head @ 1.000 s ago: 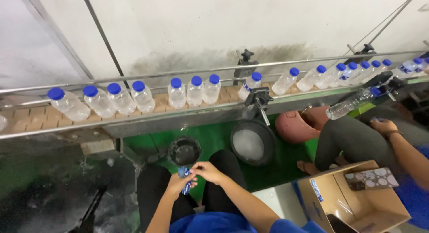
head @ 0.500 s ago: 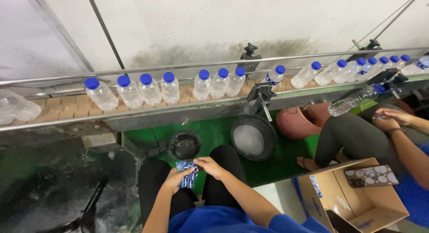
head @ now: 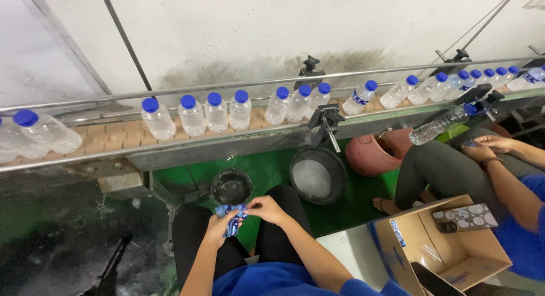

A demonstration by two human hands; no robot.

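Over the person's lap, at about 6 o'clock in the head view, the left hand (head: 218, 227) grasps a small bundle of blue wrappers (head: 231, 217) in clenched fingers, while the right hand (head: 267, 208) pinches the bundle's top edge from 3 o'clock. To do this well, I judge the left should hold the bundle steady while the right fingers peel off just one piece, low over the knees. A black cup (head: 231, 187) stands just beyond at 12 o'clock, under the conveyor (head: 113, 138) carrying blue-capped bottles (head: 216, 111); a co-worker's hand (head: 482, 148) rests at 3 o'clock, above a cardboard box (head: 448, 256).
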